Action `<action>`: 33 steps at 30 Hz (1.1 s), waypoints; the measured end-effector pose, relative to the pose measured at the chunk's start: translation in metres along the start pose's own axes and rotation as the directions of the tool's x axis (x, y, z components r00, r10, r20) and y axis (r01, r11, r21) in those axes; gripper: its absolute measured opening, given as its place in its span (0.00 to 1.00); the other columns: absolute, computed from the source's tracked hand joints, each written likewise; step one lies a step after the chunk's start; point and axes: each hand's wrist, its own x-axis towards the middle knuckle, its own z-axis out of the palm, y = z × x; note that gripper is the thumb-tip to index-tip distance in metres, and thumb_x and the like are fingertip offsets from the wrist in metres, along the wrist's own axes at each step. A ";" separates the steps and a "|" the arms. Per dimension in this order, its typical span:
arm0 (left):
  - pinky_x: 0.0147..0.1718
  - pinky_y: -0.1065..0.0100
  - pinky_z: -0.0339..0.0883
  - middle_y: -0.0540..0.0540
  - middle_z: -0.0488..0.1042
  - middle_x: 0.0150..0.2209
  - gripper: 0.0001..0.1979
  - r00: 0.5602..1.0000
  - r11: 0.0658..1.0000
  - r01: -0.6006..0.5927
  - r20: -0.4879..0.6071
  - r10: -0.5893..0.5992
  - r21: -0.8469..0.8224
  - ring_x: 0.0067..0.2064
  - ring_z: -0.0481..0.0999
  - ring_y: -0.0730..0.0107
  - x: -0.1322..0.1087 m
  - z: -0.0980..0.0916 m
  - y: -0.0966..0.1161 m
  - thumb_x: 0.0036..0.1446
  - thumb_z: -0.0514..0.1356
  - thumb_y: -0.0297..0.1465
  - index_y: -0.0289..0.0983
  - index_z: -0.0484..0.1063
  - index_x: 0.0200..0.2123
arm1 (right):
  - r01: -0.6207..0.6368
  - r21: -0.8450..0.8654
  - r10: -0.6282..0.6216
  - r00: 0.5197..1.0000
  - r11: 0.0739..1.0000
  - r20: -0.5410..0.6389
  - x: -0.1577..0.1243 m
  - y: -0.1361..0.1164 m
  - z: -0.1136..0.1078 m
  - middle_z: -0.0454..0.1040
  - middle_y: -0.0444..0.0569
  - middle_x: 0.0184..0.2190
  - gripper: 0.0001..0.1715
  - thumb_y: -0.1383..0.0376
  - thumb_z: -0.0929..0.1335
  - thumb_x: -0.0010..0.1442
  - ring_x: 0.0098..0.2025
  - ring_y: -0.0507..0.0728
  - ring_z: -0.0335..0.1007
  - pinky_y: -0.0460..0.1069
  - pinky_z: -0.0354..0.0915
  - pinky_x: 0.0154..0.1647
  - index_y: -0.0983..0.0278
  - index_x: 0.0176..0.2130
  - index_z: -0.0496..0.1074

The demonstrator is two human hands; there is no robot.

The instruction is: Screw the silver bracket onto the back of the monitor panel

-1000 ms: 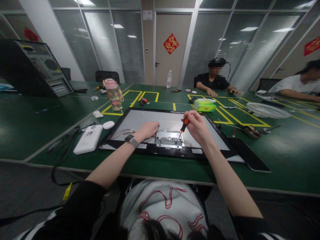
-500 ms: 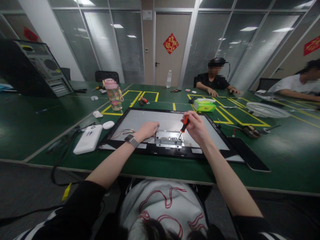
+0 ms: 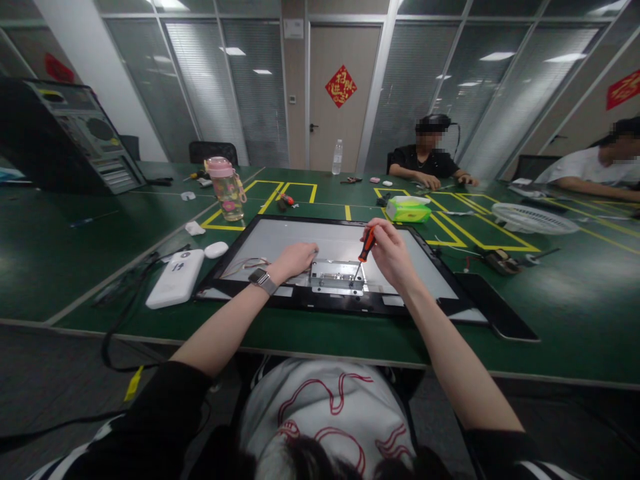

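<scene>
In the head view, a black-framed flat display panel [image 3: 330, 235] lies on the green table with its pale back up. A silvery metal bracket [image 3: 337, 277] sits near the panel's front edge. My right hand [image 3: 393, 250] is closed around the handle of an orange-and-black screwdriver [image 3: 367, 245], which leans with its shaft down to the bracket's right part. My left hand [image 3: 296, 259] rests low on the panel at the bracket's upper left corner, fingers stretched toward it and partly hidden. Thin wires [image 3: 243, 265] run across the panel left of that hand.
Left of the panel are a white power bank [image 3: 175, 280], a white case [image 3: 217, 250] and a pink-lidded bottle [image 3: 226, 190]. A tissue pack [image 3: 407, 209] lies behind it, a black phone-like slab [image 3: 500, 310] at right. Two people [image 3: 430, 157] sit across the table.
My right hand and the screwdriver have shifted very slightly left, the handle standing a little more upright. The left hand, bracket and panel look the same.
</scene>
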 end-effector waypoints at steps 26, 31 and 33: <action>0.42 0.65 0.68 0.40 0.78 0.44 0.16 1.000 1.000 -0.005 0.001 0.005 -0.004 0.44 0.78 0.59 0.000 0.000 0.000 0.66 0.48 0.30 0.37 0.72 0.49 | -0.087 0.182 0.091 0.996 0.979 -0.015 -0.001 0.002 0.000 0.70 0.42 0.30 0.12 0.54 0.72 0.54 0.32 0.53 0.66 0.50 0.68 0.36 0.53 0.39 0.73; 0.42 0.65 0.68 0.40 0.78 0.44 0.16 1.000 1.000 -0.008 -0.008 0.008 0.000 0.44 0.78 0.59 0.001 0.002 -0.001 0.65 0.49 0.30 0.37 0.71 0.50 | -0.123 0.260 0.120 0.992 0.958 0.027 -0.002 -0.002 0.003 0.73 0.44 0.33 0.11 0.56 0.69 0.58 0.34 0.53 0.69 0.50 0.67 0.39 0.55 0.41 0.72; 0.42 0.65 0.68 0.40 0.78 0.45 0.16 1.000 1.000 -0.014 -0.011 0.014 0.002 0.44 0.78 0.59 0.001 0.002 -0.001 0.65 0.48 0.30 0.37 0.71 0.50 | -0.136 0.290 0.130 0.991 0.947 0.040 -0.002 -0.004 0.004 0.72 0.44 0.32 0.10 0.56 0.69 0.59 0.33 0.52 0.68 0.50 0.67 0.39 0.56 0.40 0.72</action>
